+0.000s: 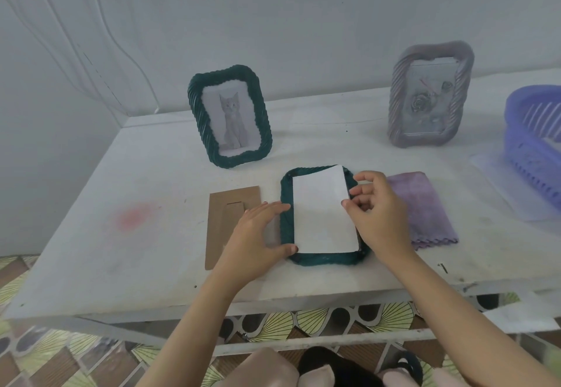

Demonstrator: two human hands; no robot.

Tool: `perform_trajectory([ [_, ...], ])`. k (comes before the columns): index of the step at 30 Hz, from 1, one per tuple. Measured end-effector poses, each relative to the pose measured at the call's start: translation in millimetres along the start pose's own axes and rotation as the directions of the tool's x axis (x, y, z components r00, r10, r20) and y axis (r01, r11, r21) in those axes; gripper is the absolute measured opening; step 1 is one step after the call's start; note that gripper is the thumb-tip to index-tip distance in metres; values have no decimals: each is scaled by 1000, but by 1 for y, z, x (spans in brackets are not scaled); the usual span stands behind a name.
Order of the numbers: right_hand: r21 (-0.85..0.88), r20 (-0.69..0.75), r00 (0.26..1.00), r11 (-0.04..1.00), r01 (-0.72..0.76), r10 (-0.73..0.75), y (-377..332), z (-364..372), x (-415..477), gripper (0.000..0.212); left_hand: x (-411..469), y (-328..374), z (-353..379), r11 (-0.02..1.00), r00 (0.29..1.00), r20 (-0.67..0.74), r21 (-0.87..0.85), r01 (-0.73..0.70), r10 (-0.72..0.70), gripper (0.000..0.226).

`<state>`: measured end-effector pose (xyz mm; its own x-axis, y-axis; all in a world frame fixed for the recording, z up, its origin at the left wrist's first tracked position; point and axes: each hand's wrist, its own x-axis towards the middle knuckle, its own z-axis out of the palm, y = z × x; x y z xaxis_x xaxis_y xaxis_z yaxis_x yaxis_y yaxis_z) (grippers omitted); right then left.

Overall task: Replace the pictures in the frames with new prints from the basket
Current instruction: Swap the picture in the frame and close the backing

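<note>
Paper [323, 209], white side up and slightly askew, is laid over the back opening of a dark green frame [287, 204] that lies face down near the front of the table [151, 174]. The frame is steadied along its left edge by the left hand [258, 234], whose fingers are spread flat and clamped on nothing, probably so that it cannot slide. The sheet's right edge is pinched between the thumb and fingers of the right hand [375, 210], apparently so that it can be squared into the recess. The brown backing board [224, 219] is left flat just beside the frame, partly under the left hand, ready to be refitted. A purple cloth [425, 210] lies to the right. Further back, a green frame with a cat picture [230, 116] and a grey frame [431, 95] are stood upright, and the blue basket [534, 131] is set at the right edge.
</note>
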<state>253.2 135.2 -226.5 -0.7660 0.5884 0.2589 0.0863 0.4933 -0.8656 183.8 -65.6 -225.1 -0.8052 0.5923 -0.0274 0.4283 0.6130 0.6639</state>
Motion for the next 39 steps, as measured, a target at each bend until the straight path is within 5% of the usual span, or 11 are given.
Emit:
perform_trajectory([
  [12,-37,-3,999,999,39,-39,-2,-1,-3,39,0,2,-1,1000,1000,-3,-13,3,-3,65],
  [17,-524,46,991,842,128,-122,-4,2,-7,56,-1,3,-1,1000,1000,-4,-18,10,-10,65],
  [19,-581,82,993,805,118,-86,-6,4,-9,61,-1,3,0,1000,1000,2,-22,7,-7,65],
  [25,-375,12,999,926,-26,33,-3,7,-2,61,2,3,0,1000,1000,8,-20,8,-7,66],
  [35,-187,-66,990,976,108,-122,2,-8,-4,23,3,8,-4,998,998,-5,-11,-55,55,69],
  [39,142,-49,992,984,-111,119,-3,-19,-3,24,7,24,-1,977,994,-28,-181,-111,108,46],
])
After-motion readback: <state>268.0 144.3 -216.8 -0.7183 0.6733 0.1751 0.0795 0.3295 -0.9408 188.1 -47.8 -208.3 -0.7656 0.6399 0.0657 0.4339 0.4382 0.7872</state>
